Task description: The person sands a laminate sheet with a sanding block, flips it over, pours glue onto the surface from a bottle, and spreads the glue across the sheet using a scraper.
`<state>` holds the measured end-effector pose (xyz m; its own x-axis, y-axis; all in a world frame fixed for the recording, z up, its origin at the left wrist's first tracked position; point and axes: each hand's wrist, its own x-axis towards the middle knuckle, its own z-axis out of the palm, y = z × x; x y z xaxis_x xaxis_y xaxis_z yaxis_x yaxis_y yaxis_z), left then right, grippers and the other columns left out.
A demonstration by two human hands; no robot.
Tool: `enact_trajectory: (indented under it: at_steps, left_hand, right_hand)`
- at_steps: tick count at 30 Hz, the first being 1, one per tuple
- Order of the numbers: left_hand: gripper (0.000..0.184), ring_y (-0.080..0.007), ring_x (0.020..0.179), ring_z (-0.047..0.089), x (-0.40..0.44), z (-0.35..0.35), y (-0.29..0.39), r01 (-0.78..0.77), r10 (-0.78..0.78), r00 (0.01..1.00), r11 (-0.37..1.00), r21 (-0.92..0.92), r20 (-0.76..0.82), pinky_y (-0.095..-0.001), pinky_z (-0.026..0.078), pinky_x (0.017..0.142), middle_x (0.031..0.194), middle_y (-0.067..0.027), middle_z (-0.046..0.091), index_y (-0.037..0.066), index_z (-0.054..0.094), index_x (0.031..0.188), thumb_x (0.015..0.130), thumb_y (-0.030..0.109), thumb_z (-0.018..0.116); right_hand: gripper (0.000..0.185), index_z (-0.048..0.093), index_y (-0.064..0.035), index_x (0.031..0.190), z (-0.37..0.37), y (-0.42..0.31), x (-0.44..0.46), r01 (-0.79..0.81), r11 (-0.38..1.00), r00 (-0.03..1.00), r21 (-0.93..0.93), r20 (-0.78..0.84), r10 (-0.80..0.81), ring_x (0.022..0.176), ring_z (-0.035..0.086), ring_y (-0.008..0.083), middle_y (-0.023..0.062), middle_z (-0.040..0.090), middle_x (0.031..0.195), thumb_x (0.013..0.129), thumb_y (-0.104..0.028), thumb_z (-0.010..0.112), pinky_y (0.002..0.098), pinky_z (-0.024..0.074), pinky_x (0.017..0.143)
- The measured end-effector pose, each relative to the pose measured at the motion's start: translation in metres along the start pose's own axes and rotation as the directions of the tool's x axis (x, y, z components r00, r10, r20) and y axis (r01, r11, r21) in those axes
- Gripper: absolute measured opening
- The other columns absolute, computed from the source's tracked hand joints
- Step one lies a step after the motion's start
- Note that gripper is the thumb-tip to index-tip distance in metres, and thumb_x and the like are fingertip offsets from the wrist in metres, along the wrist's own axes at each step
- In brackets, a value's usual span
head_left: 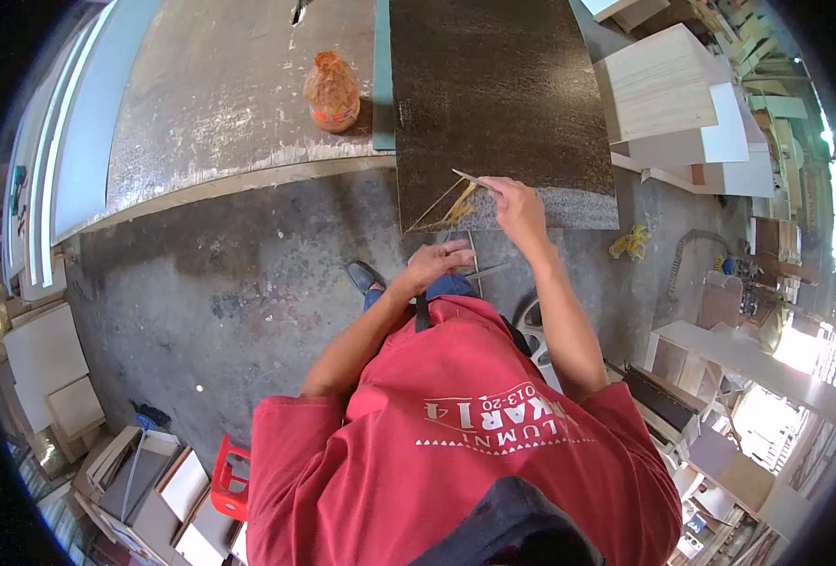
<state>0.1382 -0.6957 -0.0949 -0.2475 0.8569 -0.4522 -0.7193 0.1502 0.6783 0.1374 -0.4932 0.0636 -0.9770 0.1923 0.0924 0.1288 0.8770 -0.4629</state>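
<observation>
A dark brown panel (493,94) lies across the work table, its near end jutting past the table edge. My right hand (520,209) is closed on a thin flat spreader (475,179) over the near part of the panel. Under the spreader a streak of yellowish glue (460,202) runs toward the near left corner. A greyish film (569,209) covers the near right edge. My left hand (435,266) is in front of my body, just short of the panel's near edge, fingers apart and holding nothing.
A glue-smeared orange container (332,92) stands on the worn table (210,104) left of the panel. Pale boards (659,85) lie at the right. A red plastic stool (230,479) and board offcuts (46,354) are at the lower left. Yellow scrap (631,242) lies on the floor.
</observation>
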Motion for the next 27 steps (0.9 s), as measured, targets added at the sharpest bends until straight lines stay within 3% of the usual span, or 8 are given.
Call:
enact_trajectory:
  at_steps: [2, 4, 7, 11, 16, 23, 26, 27]
  left_hand:
    - [0.069, -0.0184, 0.121, 0.062, 0.013, 0.013, -0.001, 0.012, -0.011, 1.000, 1.000, 0.027, -0.025, -0.0330, 0.045, 0.106, 0.141, -0.0089, 0.063, -0.003, 0.037, 0.155, 0.100, 0.025, 0.066]
    - [0.045, -0.0106, 0.100, 0.066, 0.013, 0.028, 0.013, -0.138, 0.120, 0.982, 0.984, -0.114, -0.147, -0.0252, 0.045, 0.097, 0.118, -0.0014, 0.075, 0.001, 0.069, 0.132, 0.102, 0.035, 0.061]
    - [0.039, -0.0107, 0.099, 0.066, 0.022, 0.029, 0.021, -0.224, 0.211, 0.967, 0.971, -0.085, -0.141, -0.0261, 0.045, 0.097, 0.117, -0.0032, 0.076, 0.000, 0.074, 0.122, 0.103, 0.030, 0.059]
    - [0.037, -0.0112, 0.101, 0.066, 0.033, 0.023, 0.017, -0.169, 0.173, 0.957, 0.985, 0.037, -0.233, -0.0272, 0.046, 0.095, 0.118, -0.0051, 0.076, -0.001, 0.074, 0.120, 0.104, 0.027, 0.057]
    - [0.032, -0.0161, 0.110, 0.067, 0.057, -0.002, 0.055, -0.320, 0.282, 0.914, 0.943, -0.089, -0.293, -0.0298, 0.049, 0.098, 0.122, -0.0101, 0.073, -0.004, 0.070, 0.119, 0.106, 0.022, 0.055]
    - [0.032, -0.0165, 0.109, 0.068, 0.050, -0.018, 0.078, -0.230, 0.229, 0.932, 0.973, 0.028, -0.282, -0.0309, 0.052, 0.094, 0.119, -0.0104, 0.074, -0.001, 0.069, 0.123, 0.106, 0.022, 0.056]
    - [0.030, -0.0212, 0.110, 0.069, 0.040, -0.050, 0.054, -0.281, 0.192, 0.925, 0.927, -0.250, -0.328, -0.0287, 0.052, 0.089, 0.120, -0.0102, 0.073, 0.001, 0.067, 0.117, 0.105, 0.025, 0.053]
    - [0.030, -0.0239, 0.107, 0.069, 0.035, -0.062, 0.046, -0.389, 0.215, 0.892, 0.813, -0.433, -0.398, -0.0343, 0.053, 0.092, 0.117, -0.0099, 0.073, 0.003, 0.068, 0.116, 0.105, 0.027, 0.052]
  right_hand:
    - [0.028, 0.074, -0.0108, 0.116, 0.004, 0.006, -0.001, 0.014, 0.999, 1.000, -0.052, -0.004, -0.014, 0.104, 0.069, 0.0320, 0.0097, 0.074, 0.113, 0.092, -0.005, 0.061, 0.0454, 0.0536, 0.088]
    - [0.031, 0.074, -0.0123, 0.116, 0.005, 0.009, -0.001, 0.048, 0.993, 0.999, -0.106, 0.008, -0.048, 0.102, 0.069, 0.0303, 0.0073, 0.075, 0.114, 0.089, -0.003, 0.061, 0.0457, 0.0522, 0.089]
    - [0.033, 0.074, -0.0125, 0.116, 0.002, 0.010, 0.001, 0.085, 0.991, 0.996, -0.105, 0.015, -0.084, 0.101, 0.069, 0.0298, 0.0068, 0.075, 0.113, 0.087, -0.001, 0.061, 0.0459, 0.0518, 0.088]
    - [0.038, 0.072, -0.0114, 0.120, 0.002, 0.018, 0.013, 0.096, 0.988, 0.992, -0.120, 0.095, -0.084, 0.109, 0.067, 0.0309, 0.0083, 0.073, 0.120, 0.087, 0.001, 0.060, 0.0456, 0.0513, 0.092]
    - [0.035, 0.074, -0.0111, 0.117, 0.008, 0.025, 0.050, 0.161, 0.978, 0.986, -0.135, -0.023, -0.166, 0.101, 0.069, 0.0299, 0.0069, 0.075, 0.114, 0.087, 0.000, 0.059, 0.0463, 0.0514, 0.089]
    - [0.033, 0.076, -0.0100, 0.111, 0.032, 0.027, 0.073, 0.214, 0.967, 0.975, -0.140, -0.029, -0.221, 0.105, 0.069, 0.0325, 0.0119, 0.075, 0.113, 0.084, -0.003, 0.060, 0.0471, 0.0509, 0.094]
    - [0.034, 0.076, -0.0105, 0.111, 0.034, 0.026, 0.051, 0.229, 0.965, 0.973, -0.131, 0.050, -0.224, 0.107, 0.068, 0.0331, 0.0120, 0.075, 0.112, 0.082, -0.003, 0.060, 0.0465, 0.0504, 0.096]
    - [0.034, 0.076, -0.0105, 0.111, 0.033, 0.023, 0.044, 0.222, 0.966, 0.975, -0.131, 0.048, -0.217, 0.107, 0.068, 0.0331, 0.0120, 0.075, 0.112, 0.082, -0.003, 0.060, 0.0465, 0.0504, 0.096]
